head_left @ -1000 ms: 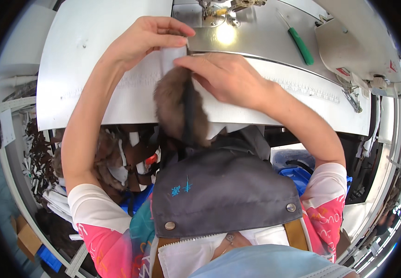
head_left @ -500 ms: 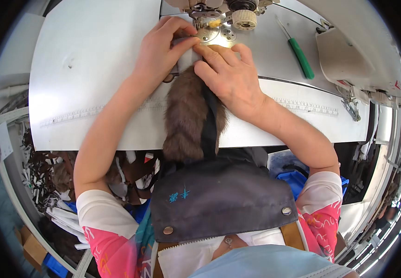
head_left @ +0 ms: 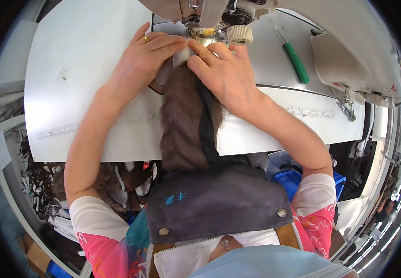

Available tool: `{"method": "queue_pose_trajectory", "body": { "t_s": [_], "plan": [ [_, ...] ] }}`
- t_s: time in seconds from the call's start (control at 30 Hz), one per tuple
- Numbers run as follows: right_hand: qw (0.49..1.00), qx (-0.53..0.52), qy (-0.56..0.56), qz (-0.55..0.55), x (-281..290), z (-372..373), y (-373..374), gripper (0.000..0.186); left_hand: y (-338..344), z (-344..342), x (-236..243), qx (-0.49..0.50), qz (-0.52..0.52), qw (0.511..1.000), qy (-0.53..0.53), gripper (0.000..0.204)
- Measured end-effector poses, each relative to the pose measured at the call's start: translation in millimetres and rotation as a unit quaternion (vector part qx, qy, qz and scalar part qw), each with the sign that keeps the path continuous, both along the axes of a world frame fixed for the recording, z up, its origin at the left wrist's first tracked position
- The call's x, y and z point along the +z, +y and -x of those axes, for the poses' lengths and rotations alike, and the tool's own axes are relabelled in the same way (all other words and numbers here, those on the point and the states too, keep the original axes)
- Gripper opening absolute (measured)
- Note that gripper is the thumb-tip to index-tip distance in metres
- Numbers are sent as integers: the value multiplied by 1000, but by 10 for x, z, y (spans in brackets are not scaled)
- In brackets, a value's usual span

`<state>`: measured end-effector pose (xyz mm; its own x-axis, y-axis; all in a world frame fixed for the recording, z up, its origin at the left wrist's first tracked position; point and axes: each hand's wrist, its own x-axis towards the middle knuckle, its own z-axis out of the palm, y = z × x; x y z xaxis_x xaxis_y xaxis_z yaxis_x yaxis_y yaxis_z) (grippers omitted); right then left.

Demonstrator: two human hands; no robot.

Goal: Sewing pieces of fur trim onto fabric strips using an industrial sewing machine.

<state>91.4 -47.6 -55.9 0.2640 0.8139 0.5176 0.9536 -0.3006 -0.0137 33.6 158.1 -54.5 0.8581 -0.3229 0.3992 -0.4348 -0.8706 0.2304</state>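
A strip of brown fur (head_left: 181, 120) with a black band (head_left: 206, 125) along its right side runs from my lap up to the sewing machine (head_left: 207, 16). Its far end shows a pale whitish backing (head_left: 181, 57) just in front of the presser foot. My left hand (head_left: 140, 65), with a ring on one finger, grips the left edge there, its fingers extended and close together. On the other edge, my right hand (head_left: 226, 76) pinches the strip near the needle area. The fingertips of both hands nearly meet, partly hiding the material between them.
A green-handled screwdriver (head_left: 295, 62) lies right of the machine head. A printed ruler scale (head_left: 297, 111) crosses the white table (head_left: 80, 102). Below the table's front edge are scraps (head_left: 112, 185) on the left and a blue bin (head_left: 283, 181) on the right.
My left hand's fingers have straightened from a bent pinch and the hand has shifted left. My right hand stays at the strip's far end. The whole view has shifted slightly.
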Motion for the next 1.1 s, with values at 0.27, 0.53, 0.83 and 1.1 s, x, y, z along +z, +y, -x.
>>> {"method": "queue_pose_trajectory", "body": {
  "t_s": [0.27,0.53,0.83,1.1],
  "plan": [
    [999,-42,-10,11,-39,-17,18,11,-16,-83,-64,6,45,999,0,30],
    [997,-28,-46,-57,-119,-67,0,7,-113,-25,-113,20,78,996,-48,25],
    [997,-23,-49,-57,-108,-97,9,5,-101,-59,-102,10,104,993,-60,22],
    [997,-21,-41,-67,-122,-214,45,8,-74,-169,-74,8,105,991,-88,26]
  ]
}}
